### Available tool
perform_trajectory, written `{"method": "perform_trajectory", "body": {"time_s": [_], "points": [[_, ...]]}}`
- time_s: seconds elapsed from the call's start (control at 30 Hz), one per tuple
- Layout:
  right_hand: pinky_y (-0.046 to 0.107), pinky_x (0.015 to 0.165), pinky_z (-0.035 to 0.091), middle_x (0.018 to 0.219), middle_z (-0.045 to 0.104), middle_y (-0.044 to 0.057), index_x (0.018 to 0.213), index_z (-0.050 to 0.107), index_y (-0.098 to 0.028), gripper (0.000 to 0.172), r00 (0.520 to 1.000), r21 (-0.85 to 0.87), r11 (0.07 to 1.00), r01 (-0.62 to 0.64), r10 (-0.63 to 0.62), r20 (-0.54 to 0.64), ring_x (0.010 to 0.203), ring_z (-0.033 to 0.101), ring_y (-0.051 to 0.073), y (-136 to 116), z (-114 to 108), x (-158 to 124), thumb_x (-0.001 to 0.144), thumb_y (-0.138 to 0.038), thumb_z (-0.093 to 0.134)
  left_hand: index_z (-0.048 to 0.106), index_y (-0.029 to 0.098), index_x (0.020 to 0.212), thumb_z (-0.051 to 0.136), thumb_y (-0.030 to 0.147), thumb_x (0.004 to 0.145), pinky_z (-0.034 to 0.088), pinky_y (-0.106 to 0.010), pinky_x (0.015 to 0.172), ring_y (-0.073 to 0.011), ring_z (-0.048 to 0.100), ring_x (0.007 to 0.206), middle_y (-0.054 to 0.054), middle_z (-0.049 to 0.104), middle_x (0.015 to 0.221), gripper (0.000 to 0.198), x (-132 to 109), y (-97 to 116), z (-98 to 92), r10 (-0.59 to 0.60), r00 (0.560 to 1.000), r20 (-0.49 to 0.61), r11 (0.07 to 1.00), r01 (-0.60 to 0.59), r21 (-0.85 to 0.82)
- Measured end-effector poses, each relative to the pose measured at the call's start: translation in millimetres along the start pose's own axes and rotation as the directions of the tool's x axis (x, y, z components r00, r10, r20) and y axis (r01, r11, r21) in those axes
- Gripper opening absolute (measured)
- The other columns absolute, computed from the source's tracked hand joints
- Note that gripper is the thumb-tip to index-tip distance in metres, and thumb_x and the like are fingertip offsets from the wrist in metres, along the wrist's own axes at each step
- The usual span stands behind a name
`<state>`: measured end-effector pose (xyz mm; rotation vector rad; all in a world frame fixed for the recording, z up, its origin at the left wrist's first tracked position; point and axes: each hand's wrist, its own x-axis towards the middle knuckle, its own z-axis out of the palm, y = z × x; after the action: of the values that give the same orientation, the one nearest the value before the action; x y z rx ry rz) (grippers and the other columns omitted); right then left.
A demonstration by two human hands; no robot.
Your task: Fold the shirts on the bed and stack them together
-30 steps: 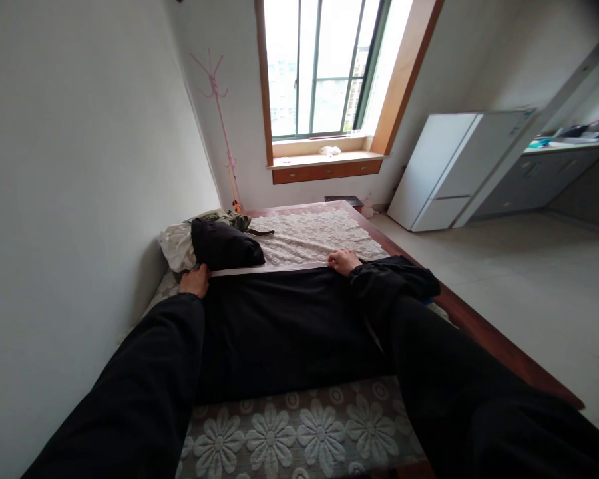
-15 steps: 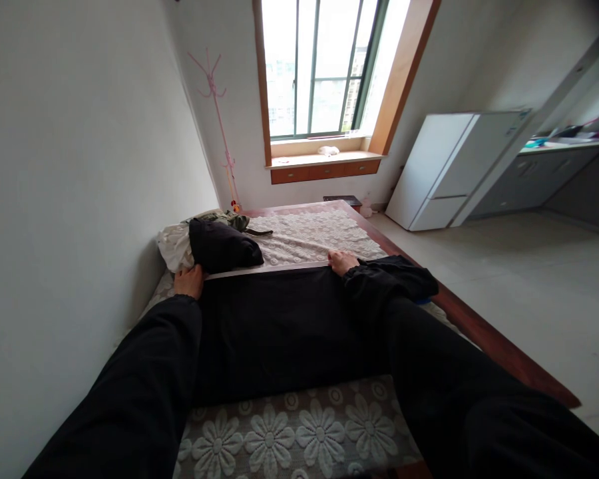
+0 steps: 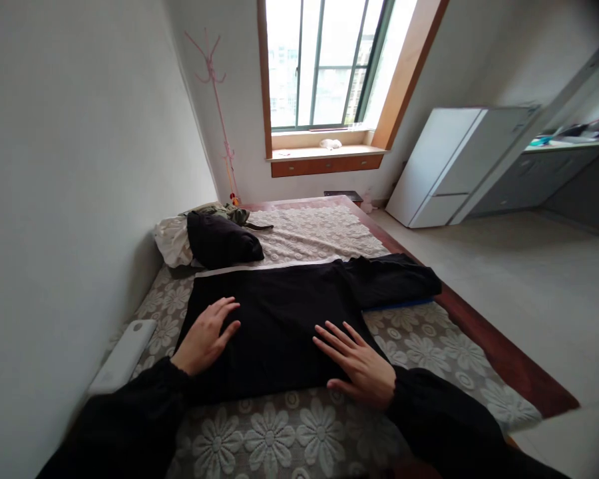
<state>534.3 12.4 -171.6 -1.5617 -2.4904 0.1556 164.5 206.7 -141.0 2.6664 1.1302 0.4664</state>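
Note:
A black garment [image 3: 279, 306] lies flat on a flower-patterned bed cover [image 3: 269, 436], with a pale strip along its far edge. One folded part of black cloth [image 3: 394, 278] extends to the right, and a bit of blue shows under it. My left hand [image 3: 207, 334] is over the garment's left side, fingers stretched out and holding nothing. Toward the near right of the garment is my right hand [image 3: 360, 364], palm down with fingers spread. Whether either palm presses on the cloth I cannot tell.
Behind the garment at the left is a pile of clothes [image 3: 222, 239] in black, white and olive. A white oblong object [image 3: 124, 356] lies beside the wall. The bed's reddish wooden edge [image 3: 499, 346] runs along the right. Farther off stand a pink coat rack [image 3: 218, 106] and a white fridge [image 3: 454, 169].
Both hands have let go of the garment's far edge and come back toward me, their fingers now opened out over the cloth. The white object at the left has come into sight.

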Motion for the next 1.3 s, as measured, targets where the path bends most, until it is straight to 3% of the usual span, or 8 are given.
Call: {"method": "perform_trajectory", "body": {"time_s": [0.1, 0.23, 0.5, 0.73, 0.83, 0.93, 1.1, 1.3], "points": [[0.059, 0.126, 0.019, 0.170, 0.022, 0.009, 0.166, 0.016, -0.027, 0.087, 0.998, -0.014, 0.998, -0.056, 0.056, 0.033, 0.156, 0.024, 0.033, -1.9, 13.7, -27.9, 0.097, -0.061, 0.055, 0.037, 0.030, 0.158, 0.043, 0.051, 0.103, 0.030, -0.057, 0.123, -0.0293, 0.033, 0.153, -0.006, 0.041, 0.164, 0.059, -51.1, 17.3, 21.8, 0.004, 0.996, 0.084, 0.996, -0.011, 0.093], [0.051, 0.126, 0.028, 0.169, 0.027, 0.006, 0.166, 0.016, -0.026, 0.075, 0.999, -0.025, 0.999, -0.037, 0.037, 0.004, 0.156, 0.027, 0.027, 14.6, 11.6, -54.4, 0.101, -0.036, 0.053, 0.021, 0.027, 0.165, 0.055, 0.055, 0.097, 0.030, -0.058, 0.123, -0.0320, 0.030, 0.154, -0.010, 0.033, 0.167, 0.081, -102.6, 8.9, 23.3, 0.016, 0.996, 0.085, 0.986, -0.030, 0.166], [0.042, 0.117, 0.047, 0.161, 0.045, 0.007, 0.155, 0.046, -0.019, 0.074, 0.985, -0.059, 0.997, 0.051, -0.060, -0.162, 0.148, 0.043, 0.024, 49.7, 13.2, -93.0, 0.084, 0.001, 0.043, 0.039, 0.028, 0.159, 0.045, 0.020, 0.097, 0.035, -0.044, 0.123, -0.0228, 0.043, 0.147, -0.003, 0.048, 0.159, 0.063, -171.1, -18.8, -2.7, 0.058, 0.998, 0.018, 0.994, -0.060, 0.092], [0.042, 0.105, 0.058, 0.142, 0.065, 0.008, 0.120, 0.069, -0.022, 0.037, 0.944, 0.056, 0.998, 0.018, 0.002, -0.331, 0.129, 0.063, 0.026, 46.6, 16.2, -82.8, 0.093, -0.008, 0.047, 0.053, 0.023, 0.149, 0.047, 0.023, 0.095, 0.042, -0.044, 0.119, -0.0239, 0.048, 0.144, -0.005, 0.057, 0.152, 0.054, -175.5, -22.2, -3.5, -0.020, 1.000, -0.023, 0.998, 0.021, 0.060], [0.043, 0.096, 0.063, 0.131, 0.072, 0.007, 0.125, 0.065, -0.026, 0.032, 0.914, 0.279, 0.955, -0.098, 0.197, -0.354, 0.116, 0.071, 0.025, 40.6, 7.9, -75.9, 0.099, -0.018, 0.048, 0.057, 0.023, 0.145, 0.057, 0.037, 0.095, 0.045, -0.048, 0.117, -0.0276, 0.050, 0.143, -0.007, 0.059, 0.149, 0.052, -170.2, -15.6, -5.1, -0.050, 0.998, -0.038, 0.996, 0.053, 0.073], [0.042, 0.081, 0.067, 0.128, 0.073, 0.007, 0.118, 0.063, -0.028, 0.022, 0.849, 0.606, 0.788, -0.112, 0.393, -0.354, 0.105, 0.075, 0.025, 32.7, -4.9, -66.7, 0.103, -0.031, 0.047, 0.062, 0.025, 0.139, 0.052, 0.032, 0.096, 0.047, -0.049, 0.116, -0.0270, 0.056, 0.136, -0.006, 0.065, 0.143, 0.045, -166.3, -13.5, -5.3, -0.045, 0.996, -0.078, 0.996, 0.051, 0.074], [0.054, 0.113, 0.047, 0.129, 0.073, 0.008, 0.097, 0.063, -0.026, 0.016, 0.820, 0.742, 0.663, 0.100, 0.368, -0.439, 0.130, 0.062, 0.030, 28.9, -26.2, -53.3, 0.100, -0.041, 0.057, 0.063, 0.024, 0.136, 0.044, 0.010, 0.083, 0.044, -0.044, 0.118, -0.0239, 0.058, 0.133, -0.004, 0.067, 0.138, 0.058, -165.8, -15.4, -8.7, -0.040, 0.992, -0.121, 0.999, 0.041, 0.005], [0.052, 0.105, 0.054, 0.110, 0.079, 0.007, 0.098, 0.066, -0.026, 0.022, 0.829, 0.840, 0.537, 0.081, 0.432, -0.356, 0.114, 0.071, 0.029, 41.6, -36.5, -37.2, 0.096, -0.047, 0.062, 0.062, 0.023, 0.137, 0.060, 0.027, 0.083, 0.047, -0.047, 0.114, -0.0279, 0.059, 0.127, -0.008, 0.066, 0.135, 0.054, -161.5, -9.7, -6.6, -0.118, 0.983, -0.137, 0.993, 0.115, -0.030]]}}
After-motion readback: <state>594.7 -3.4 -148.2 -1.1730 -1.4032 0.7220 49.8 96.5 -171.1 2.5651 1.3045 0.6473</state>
